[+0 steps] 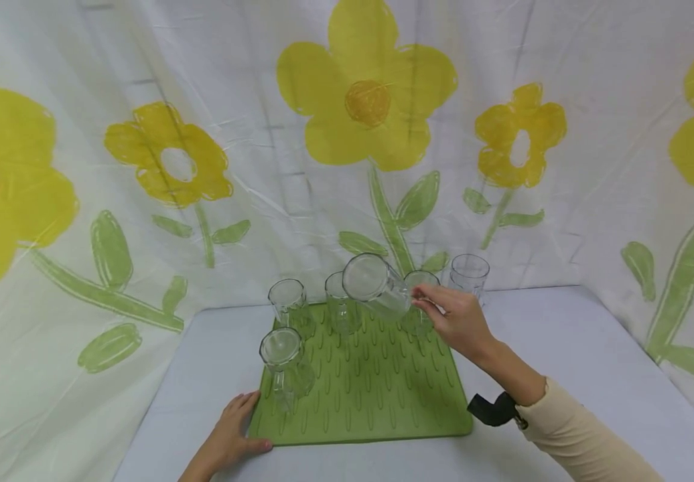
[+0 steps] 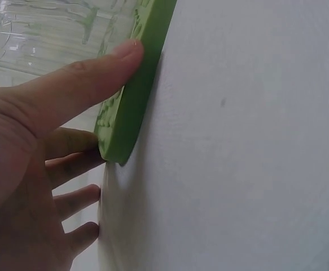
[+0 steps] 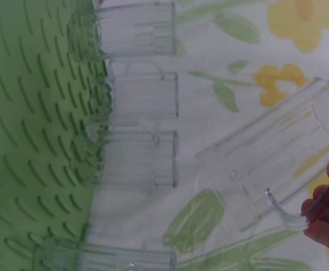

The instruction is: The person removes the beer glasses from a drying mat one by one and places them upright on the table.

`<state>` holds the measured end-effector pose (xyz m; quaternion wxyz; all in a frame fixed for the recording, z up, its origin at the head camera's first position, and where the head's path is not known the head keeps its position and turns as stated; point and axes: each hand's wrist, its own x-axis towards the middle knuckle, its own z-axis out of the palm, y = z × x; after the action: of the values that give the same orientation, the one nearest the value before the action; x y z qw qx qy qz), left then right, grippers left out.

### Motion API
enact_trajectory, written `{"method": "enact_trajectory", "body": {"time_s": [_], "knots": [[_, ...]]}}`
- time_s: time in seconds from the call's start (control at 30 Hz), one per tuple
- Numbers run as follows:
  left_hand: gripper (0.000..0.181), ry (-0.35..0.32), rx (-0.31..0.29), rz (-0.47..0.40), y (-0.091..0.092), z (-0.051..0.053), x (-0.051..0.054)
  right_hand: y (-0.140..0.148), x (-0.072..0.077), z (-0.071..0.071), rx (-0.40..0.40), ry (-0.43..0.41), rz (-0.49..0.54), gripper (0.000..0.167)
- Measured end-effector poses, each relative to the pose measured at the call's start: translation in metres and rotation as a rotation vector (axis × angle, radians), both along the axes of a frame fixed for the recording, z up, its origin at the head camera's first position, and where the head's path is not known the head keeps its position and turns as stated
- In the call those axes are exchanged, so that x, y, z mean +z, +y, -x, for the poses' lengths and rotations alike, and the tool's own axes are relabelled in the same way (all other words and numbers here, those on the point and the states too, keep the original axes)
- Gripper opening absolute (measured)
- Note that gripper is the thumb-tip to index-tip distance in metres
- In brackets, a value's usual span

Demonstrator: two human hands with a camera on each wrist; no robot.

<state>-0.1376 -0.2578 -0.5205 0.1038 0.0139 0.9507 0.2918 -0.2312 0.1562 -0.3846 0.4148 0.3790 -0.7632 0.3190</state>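
Note:
My right hand (image 1: 458, 321) grips the handle of a clear glass mug (image 1: 377, 288), which is tilted and raised over the back part of a green ridged mat (image 1: 371, 402). In the right wrist view, fingers (image 3: 328, 217) curl round that handle. At the mat's front left corner rests my left hand (image 1: 232, 428). Its thumb (image 2: 91, 84) touches the front edge and its extended fingers lie by the left side. Just beyond it stands another glass mug (image 1: 287, 368) on the mat. More mugs (image 1: 343, 308) line the back, one partly behind the held mug.
At the back right, a further glass (image 1: 469, 274) is partly hidden by my right hand. The mat lies on a white-covered table (image 1: 540, 341). A white cloth (image 1: 250, 221) with yellow flowers hangs behind. A black strap (image 1: 494, 410) sits at my right wrist.

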Motion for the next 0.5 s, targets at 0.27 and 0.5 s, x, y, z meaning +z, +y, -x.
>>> {"method": "enact_trajectory", "body": {"time_s": [0.27, 0.5], "knots": [[0.105, 0.018, 0.003, -0.022, 0.0007, -0.0015, 0.0005, -0.0023, 0.0039, 0.0018, 0.031, 0.018, -0.009, 0.028], [0.104, -0.003, 0.01, -0.032, -0.0008, -0.0007, 0.0001, -0.003, 0.0064, 0.0021, 0.026, 0.023, -0.01, 0.028]]}}
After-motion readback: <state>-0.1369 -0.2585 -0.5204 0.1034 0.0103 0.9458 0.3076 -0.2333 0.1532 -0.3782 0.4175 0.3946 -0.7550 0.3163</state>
